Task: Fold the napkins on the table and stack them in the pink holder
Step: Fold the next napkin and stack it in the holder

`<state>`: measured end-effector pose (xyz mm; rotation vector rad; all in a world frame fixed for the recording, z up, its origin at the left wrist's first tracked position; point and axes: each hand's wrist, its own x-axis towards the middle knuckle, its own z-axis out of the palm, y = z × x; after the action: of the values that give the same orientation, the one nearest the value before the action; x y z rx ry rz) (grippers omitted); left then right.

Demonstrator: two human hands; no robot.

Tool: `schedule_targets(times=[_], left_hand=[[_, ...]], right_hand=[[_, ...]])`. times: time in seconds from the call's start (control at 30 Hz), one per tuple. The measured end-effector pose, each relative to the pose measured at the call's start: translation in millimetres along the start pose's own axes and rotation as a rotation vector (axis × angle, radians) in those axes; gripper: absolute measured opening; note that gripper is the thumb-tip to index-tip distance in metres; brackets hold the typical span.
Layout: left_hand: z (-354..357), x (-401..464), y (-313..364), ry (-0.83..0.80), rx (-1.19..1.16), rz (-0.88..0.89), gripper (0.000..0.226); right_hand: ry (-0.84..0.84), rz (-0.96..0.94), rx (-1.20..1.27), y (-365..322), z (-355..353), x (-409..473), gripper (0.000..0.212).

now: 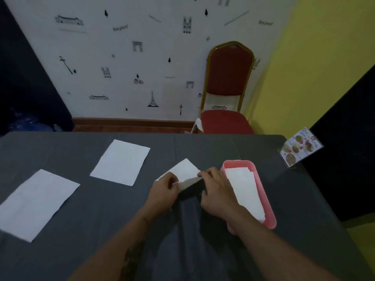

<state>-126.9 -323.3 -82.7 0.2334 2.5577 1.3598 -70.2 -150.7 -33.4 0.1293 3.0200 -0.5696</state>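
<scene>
A white napkin (183,171) is held up off the dark table, bent over itself, just left of the pink holder (269,218). My left hand (163,192) pinches its near left corner and my right hand (217,191) pinches its right edge. The holder lies lengthwise at the right, and folded white napkins (243,187) lie flat inside it. My right wrist covers the holder's near left wall. Two flat unfolded napkins rest on the table: one (121,161) at the middle left, another (35,203) at the near left.
The table has a dark grey cloth (101,240). A clear menu stand (300,148) sits at the far right corner. A red chair (227,94) stands behind the table against the patterned wall.
</scene>
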Motion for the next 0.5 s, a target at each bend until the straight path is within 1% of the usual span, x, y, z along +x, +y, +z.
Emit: schedule_targets(times=[0.07,0.13,0.2,0.3,0.37,0.43,0.47,0.5], left_hand=[[-10.4,-9.8,-3.8,0.055,-0.049,-0.062,0.008],[-17.8,-18.0,-11.9,0.137,-0.100,-0.162,0.008],[-25.0,-26.8,-23.5,0.184,-0.127,-0.259,0.008],[-37.4,-38.1,-40.5,0.243,-0.146,-0.344,0.014],[-44.3,-42.1,-49.0,0.301,-0.151,-0.401,0.016],[-48.1,-44.9,-54.6,0.333,-0.139,-0.420,0.020],[-49.0,-46.6,-56.7,0.345,-0.104,-0.390,0.024],[-49.2,-48.1,-59.1,0.351,-0.037,-0.323,0.028]], right_hand=[[0.000,-0.029,-0.032,-7.4,6.1,0.5,0.053],[-0.007,-0.048,-0.048,-13.9,13.5,-0.7,0.055],[-0.035,-0.066,-0.055,-21.1,22.4,-3.4,0.060],[-0.071,-0.070,-0.049,-32.4,35.5,-7.7,0.068],[-0.065,-0.069,-0.047,-37.0,44.2,-10.0,0.068],[-0.065,-0.072,-0.059,-39.3,52.9,-12.4,0.064],[-0.079,-0.070,-0.064,-40.3,57.0,-13.3,0.062],[-0.104,-0.065,-0.070,-41.1,60.7,-13.8,0.061]])
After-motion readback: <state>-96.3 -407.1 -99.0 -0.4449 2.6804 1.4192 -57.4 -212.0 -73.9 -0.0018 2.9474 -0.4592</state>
